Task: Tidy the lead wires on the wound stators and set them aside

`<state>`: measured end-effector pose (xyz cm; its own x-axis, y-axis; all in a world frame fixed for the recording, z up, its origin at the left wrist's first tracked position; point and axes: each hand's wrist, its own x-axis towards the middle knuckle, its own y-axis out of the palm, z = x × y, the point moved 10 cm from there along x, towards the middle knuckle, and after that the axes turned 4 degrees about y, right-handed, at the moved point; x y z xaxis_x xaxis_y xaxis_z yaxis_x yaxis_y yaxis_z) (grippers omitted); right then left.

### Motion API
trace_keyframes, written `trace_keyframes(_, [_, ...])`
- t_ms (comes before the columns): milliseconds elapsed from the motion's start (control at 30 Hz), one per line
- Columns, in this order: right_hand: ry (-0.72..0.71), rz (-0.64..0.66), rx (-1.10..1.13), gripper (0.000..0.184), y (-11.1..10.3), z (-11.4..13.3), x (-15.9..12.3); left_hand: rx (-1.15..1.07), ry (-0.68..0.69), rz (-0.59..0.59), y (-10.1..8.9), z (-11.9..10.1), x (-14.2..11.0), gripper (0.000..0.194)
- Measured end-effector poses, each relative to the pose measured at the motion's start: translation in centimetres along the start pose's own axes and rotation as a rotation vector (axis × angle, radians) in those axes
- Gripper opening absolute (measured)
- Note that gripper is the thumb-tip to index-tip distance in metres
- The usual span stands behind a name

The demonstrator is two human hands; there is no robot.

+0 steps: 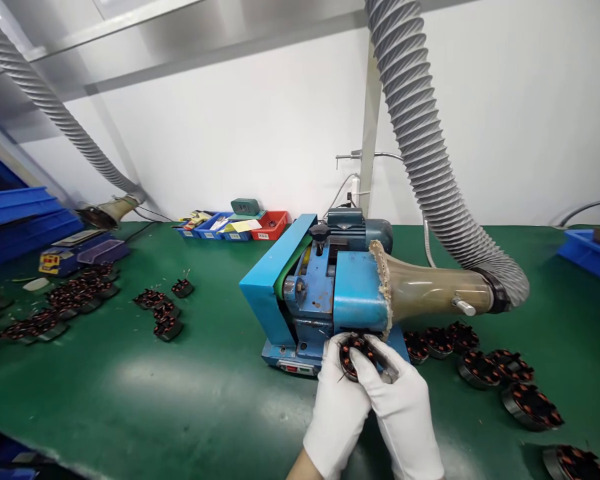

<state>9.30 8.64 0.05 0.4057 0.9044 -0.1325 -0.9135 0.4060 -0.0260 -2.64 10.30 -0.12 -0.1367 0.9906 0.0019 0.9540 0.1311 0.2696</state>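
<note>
Both my hands wear white gloves and grip one motor stator (353,360), a dark ring with copper windings, held tilted at the front of the blue belt grinder (325,287). My left hand (337,400) is closed on the ring's left side. On its right side my right hand (400,393) is closed, thumb across the face. The stator's far edge is close under the grinder's blue cover (360,290); whether they touch I cannot tell. More stators (530,403) of the same kind lie on the table to the right of my hands.
A clear suction hood (435,293) with a grey hose (415,113) joins the grinder's right side. Stators stand in groups (163,313) on the left of the green table (205,413). Small blue and red bins (275,227) are at the back; a blue crate (590,253) is far right.
</note>
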Motion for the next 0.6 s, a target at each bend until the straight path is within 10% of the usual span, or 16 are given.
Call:
trace_keyframes(333, [-0.002, -0.109, -0.042, 0.046, -1.2, 0.3, -0.8, 0.048, 0.01, 0.082, 0.1, 0.1, -0.8, 0.023])
trace_keyframes(600, [-0.207, -0.131, -0.106, 0.044, -3.2, -3.6, -7.2, 0.279, -0.001, 0.123, -3.6, 0.4, -5.8, 0.041])
